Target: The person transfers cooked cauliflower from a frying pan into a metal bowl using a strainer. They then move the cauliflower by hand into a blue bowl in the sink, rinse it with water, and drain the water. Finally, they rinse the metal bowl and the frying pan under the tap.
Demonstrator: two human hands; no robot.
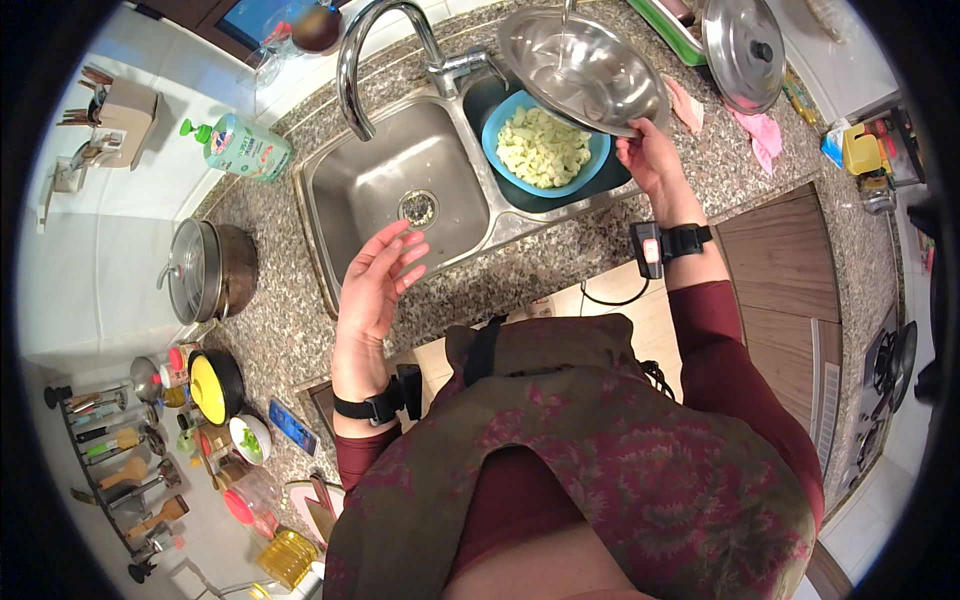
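My right hand [651, 154] grips the near rim of a stainless steel basin [600, 71], which tilts under a thin stream of water from a tap at the top edge. Below the basin, a blue colander or bowl [491, 142] full of chopped pale cauliflower [544, 150] sits in the right sink compartment, partly covered by the basin. My left hand [381, 277] hovers over the front edge of the left sink compartment [360, 180]. Its fingers are spread and wet-looking, holding nothing. Dark bits lie in the drain strainer [418, 208] beyond the fingertips.
A chrome faucet [352, 75] arches over the left compartment. Green soap bottle [247, 146], lidded pot [232, 270], phone [294, 427] and yellow-lidded pot [210, 388] line the left counter. Pink cloths [757, 139] and a metal lid [742, 52] are at right; a stove [874, 405] stands farther right.
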